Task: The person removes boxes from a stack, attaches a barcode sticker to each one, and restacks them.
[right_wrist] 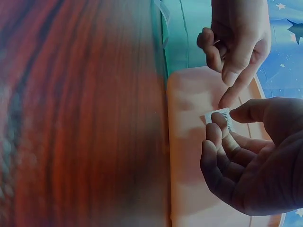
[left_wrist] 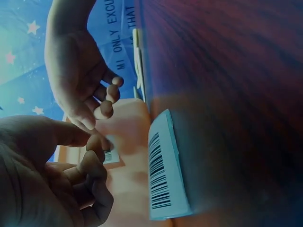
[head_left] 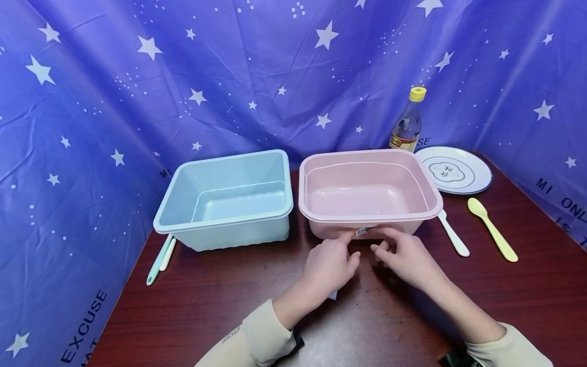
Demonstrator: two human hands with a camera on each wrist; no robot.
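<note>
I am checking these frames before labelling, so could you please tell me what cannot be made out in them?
- Barcode sticker print: head view, too small; right wrist view, partly under the right hand fingers.
- Bottle label: head view, too small.
- White utensil head: head view, hidden under the pink tub rim.
- Second barcode label: left wrist view, what it sticks to is unclear.

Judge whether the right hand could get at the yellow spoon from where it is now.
Probably yes: the right hand is at the pink tub's label, and only bare table and the white utensil lie before the yellow spoon.
</note>
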